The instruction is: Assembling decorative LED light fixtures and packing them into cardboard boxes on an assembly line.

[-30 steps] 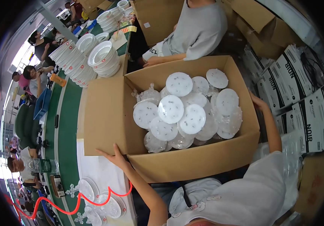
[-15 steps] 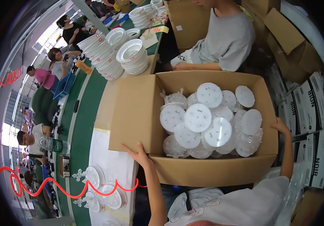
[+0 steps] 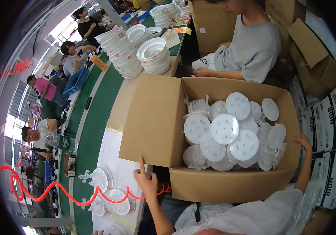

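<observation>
An open cardboard box (image 3: 234, 187) stands in front of me, beside the table's right edge. Inside lie many round white plastic discs (image 3: 224, 129) with small slots, several in clear wrap. A wide flap (image 3: 148, 121) folds out leftward over the table. My left hand (image 3: 147, 183) is below that flap, its index finger stretched up to the flap's lower edge and the other fingers partly curled. It holds nothing. At the box's right wall, my right hand (image 3: 304, 143) has its fingers against the upper edge; its palm side is hidden.
Stacks of white rings (image 3: 152, 55) stand at the table's far end. Clear-wrapped round pieces (image 3: 119, 199) lie near left, under a red coiled hose (image 3: 86, 199). A co-worker in grey (image 3: 240, 51) sits beyond the box. Packed cartons (image 3: 326, 117) line the right.
The whole view has shifted, placing the box further right in it. My left hand has come off the box corner, from spread fingers to one stretched finger. The right hand stays at the box.
</observation>
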A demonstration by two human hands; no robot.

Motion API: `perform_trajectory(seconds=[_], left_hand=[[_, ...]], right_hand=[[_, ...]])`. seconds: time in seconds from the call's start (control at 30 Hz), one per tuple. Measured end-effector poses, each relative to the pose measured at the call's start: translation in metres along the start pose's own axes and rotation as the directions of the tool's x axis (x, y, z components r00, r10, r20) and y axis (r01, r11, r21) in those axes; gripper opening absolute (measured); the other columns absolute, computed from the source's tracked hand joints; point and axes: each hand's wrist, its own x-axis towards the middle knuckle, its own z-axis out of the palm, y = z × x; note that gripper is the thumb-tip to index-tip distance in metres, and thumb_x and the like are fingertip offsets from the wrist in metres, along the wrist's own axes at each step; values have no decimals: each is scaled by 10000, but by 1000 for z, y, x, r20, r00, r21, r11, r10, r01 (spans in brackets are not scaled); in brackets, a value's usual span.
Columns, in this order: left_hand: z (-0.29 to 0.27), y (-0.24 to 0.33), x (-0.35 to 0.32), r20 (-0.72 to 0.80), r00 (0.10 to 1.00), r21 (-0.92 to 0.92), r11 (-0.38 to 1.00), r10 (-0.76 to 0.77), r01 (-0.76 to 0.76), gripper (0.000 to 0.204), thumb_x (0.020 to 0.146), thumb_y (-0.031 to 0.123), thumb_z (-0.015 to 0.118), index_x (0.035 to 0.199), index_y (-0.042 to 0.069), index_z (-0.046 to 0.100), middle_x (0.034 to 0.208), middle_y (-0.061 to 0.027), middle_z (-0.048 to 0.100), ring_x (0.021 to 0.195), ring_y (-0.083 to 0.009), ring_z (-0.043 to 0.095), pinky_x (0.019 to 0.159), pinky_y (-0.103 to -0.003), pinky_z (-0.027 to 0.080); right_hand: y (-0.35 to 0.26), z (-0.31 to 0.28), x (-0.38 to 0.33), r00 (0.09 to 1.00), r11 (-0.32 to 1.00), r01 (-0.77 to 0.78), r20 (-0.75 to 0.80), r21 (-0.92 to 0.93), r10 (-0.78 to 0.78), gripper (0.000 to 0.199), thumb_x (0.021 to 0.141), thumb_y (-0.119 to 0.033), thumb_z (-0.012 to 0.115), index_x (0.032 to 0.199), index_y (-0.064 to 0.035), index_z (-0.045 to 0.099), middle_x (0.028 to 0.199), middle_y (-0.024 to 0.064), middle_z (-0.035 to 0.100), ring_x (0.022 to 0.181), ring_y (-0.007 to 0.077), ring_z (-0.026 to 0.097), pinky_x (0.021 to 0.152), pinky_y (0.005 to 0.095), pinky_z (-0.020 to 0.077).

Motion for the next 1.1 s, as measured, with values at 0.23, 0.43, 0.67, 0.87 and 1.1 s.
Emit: perform_trajectory(seconds=[0.23,0.43,0.67,0.87,1.1], left_hand=[[12,4,39,-199,813,538,754,547,-376,578,692,159,605,1240,208,428,1380,-181,168,1267,-385,141,989,-567,38],[43,-20,33,-184,888,545,796,421,-265,597,694,47,554,1259,160,397,1312,-210,293,1238,-343,256,976,-590,3],[60,-30,31,-218,862,353,860,458,-368,517,700,23,545,1205,92,456,1218,-254,396,1117,-419,369,952,-456,275],[67,-25,24,-207,862,404,843,462,-355,543,679,3,549,1205,107,461,1209,-235,418,1100,-404,400,926,-430,321],[66,-23,21,-241,865,404,856,441,-324,542,671,-20,539,1189,132,489,1210,-190,441,1104,-372,418,904,-405,353]], right_hand=[[17,-6,7,999,999,48,-13,-16,-48,349,664,-154,618,939,56,573,819,102,612,664,169,597,549,269,467],[31,-9,4,998,1000,-11,-56,20,12,382,641,-164,638,949,49,566,843,112,609,719,183,595,625,279,465],[39,-8,10,994,999,-49,-97,21,50,379,622,-157,636,924,62,568,826,105,609,723,175,591,632,278,458],[37,-5,9,998,998,5,-67,67,0,354,633,-164,619,902,62,572,792,100,601,698,166,583,626,266,449],[11,4,-2,999,995,29,-19,100,-27,350,658,-174,604,917,60,574,832,101,602,734,162,578,659,262,442]])
